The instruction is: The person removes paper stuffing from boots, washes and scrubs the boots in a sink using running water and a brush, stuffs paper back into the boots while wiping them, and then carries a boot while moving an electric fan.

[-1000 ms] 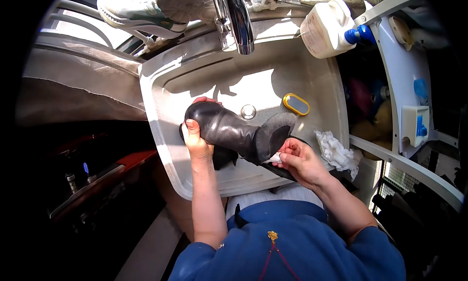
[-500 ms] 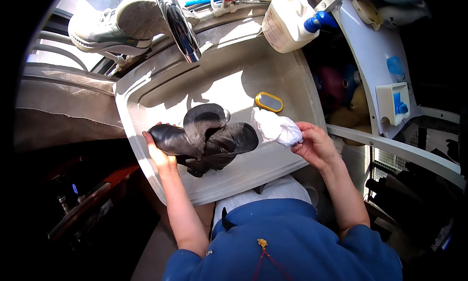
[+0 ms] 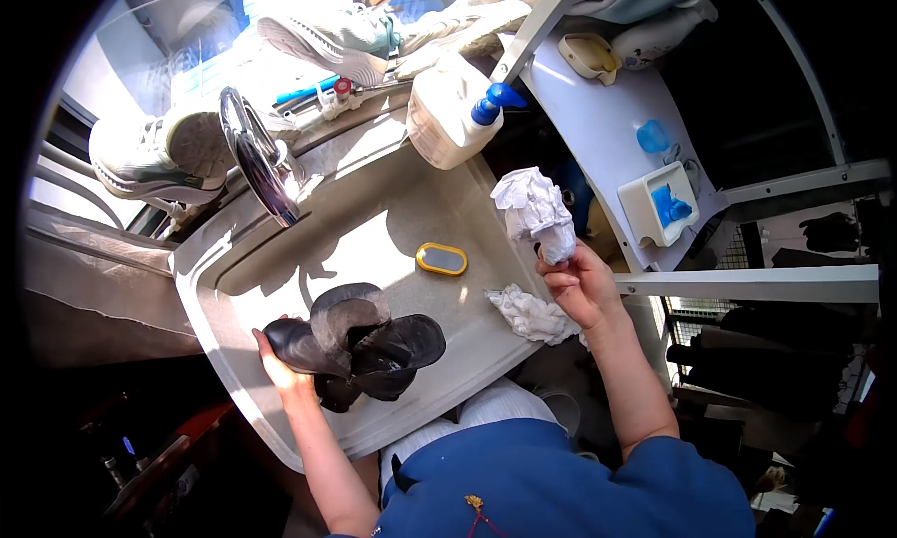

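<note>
Black leather footwear point(image 3: 350, 337), its opening spread toward the right, is over the lower left part of the grey sink point(image 3: 439, 206). My left hand point(image 3: 282, 365) grips its rounded left end. Raised beyond the sink's right rim, my right hand point(image 3: 577, 286) pinches a crumpled white wad point(image 3: 534, 206), paper or cloth. A second white crumpled heap point(image 3: 531, 314) lies on the sink's right edge, just below and left of that hand. Inside the basin rests a yellow-rimmed oval object point(image 3: 441, 259) with a grey face.
A chrome faucet point(image 3: 257, 160) rises at the sink's back left, with a pale sneaker point(image 3: 154, 155) behind it. At the back edge stands a pump bottle point(image 3: 453, 113) with a blue top. To the right are a white frame bar point(image 3: 757, 284) and a soap dish point(image 3: 659, 205).
The white wad has come out of the footwear, and my right hand has lifted it up and away to the right. The view has swung to the right. My left hand keeps its hold.
</note>
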